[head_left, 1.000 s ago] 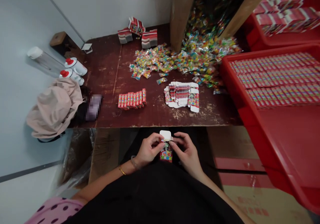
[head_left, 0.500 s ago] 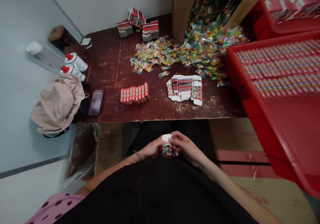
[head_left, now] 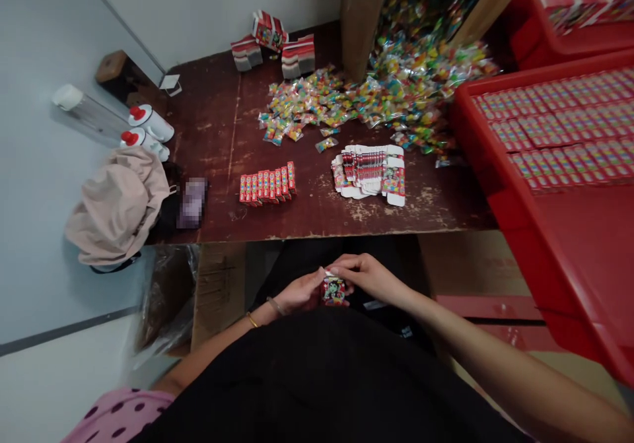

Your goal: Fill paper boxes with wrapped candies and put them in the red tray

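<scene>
A small red printed box (head_left: 333, 290) is held upright in front of my body, below the table's front edge. My left hand (head_left: 303, 291) grips it from the left side. From the right, my right hand (head_left: 360, 275) has its fingers at the box's top, where only a thin strip of white shows. Beyond, on the brown table (head_left: 212, 139), a row of filled-looking red boxes (head_left: 266, 184) stands left of a fanned stack of flat cartons (head_left: 371, 171). Behind them lies a heap of small wrapped candies (head_left: 307, 106).
At the right, a red tray (head_left: 539, 232) holds rows of small boxes and overhangs the table's front edge. Another red tray (head_left: 569, 50) sits behind it. A wooden post (head_left: 364, 20), carton bundles (head_left: 298, 57), white bottles (head_left: 151, 123) and a beige cloth bag (head_left: 116, 205) border the table.
The white top flap that stood up from the box is now folded down. My right hand has shifted over the box's top. The view has turned slightly.
</scene>
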Action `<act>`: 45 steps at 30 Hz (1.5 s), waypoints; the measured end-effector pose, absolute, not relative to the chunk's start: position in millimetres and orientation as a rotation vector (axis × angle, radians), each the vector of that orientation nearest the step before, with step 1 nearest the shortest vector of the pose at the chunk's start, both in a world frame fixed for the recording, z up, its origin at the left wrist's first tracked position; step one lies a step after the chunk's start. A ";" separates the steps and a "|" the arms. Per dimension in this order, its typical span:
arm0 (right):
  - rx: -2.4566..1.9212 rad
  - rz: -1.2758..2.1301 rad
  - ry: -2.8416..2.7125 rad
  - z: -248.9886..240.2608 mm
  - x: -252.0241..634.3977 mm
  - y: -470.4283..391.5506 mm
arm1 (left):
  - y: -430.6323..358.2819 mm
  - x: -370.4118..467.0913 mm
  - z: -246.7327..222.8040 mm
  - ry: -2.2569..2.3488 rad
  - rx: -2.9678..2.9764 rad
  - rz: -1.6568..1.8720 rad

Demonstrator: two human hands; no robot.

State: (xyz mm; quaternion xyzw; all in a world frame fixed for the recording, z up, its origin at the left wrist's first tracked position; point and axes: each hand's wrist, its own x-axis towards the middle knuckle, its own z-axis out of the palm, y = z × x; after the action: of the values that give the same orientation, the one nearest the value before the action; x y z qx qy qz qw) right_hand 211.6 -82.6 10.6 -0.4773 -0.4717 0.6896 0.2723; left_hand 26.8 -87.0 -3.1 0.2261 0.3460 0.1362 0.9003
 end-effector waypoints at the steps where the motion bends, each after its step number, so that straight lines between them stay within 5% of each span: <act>1: -1.309 1.862 -1.256 8.9 211.4 -83.5 | -87.0 26.3 -3.1 0.715 0.487 0.270; 20: -1.190 1.330 -1.798 6.7 224.3 -112.5 | -92.1 21.2 -13.2 0.879 0.567 0.304; 28: -1.333 1.423 -1.027 5.5 211.1 -103.0 | -36.1 57.4 23.7 0.905 0.693 0.894; 32: -1.396 1.286 -1.318 27.4 257.1 -70.3 | -13.8 52.4 31.1 0.875 1.176 0.571; 35: -1.506 0.947 -1.654 30.8 310.1 -24.6 | -17.0 51.7 23.6 0.806 1.363 0.288; 38: -1.835 0.235 -1.527 14.6 364.5 26.3 | -31.2 60.4 16.6 0.795 1.246 0.263; 45: -1.901 -0.041 -1.481 -47.9 378.7 21.8 | -46.9 69.2 7.5 0.801 0.889 0.378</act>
State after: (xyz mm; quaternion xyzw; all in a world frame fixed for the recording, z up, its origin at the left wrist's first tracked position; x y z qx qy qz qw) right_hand 378.7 21.8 -47.9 -0.7365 -0.5738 -0.0161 0.3579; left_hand 69.2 -46.9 7.5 0.4158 0.3748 0.1767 0.8096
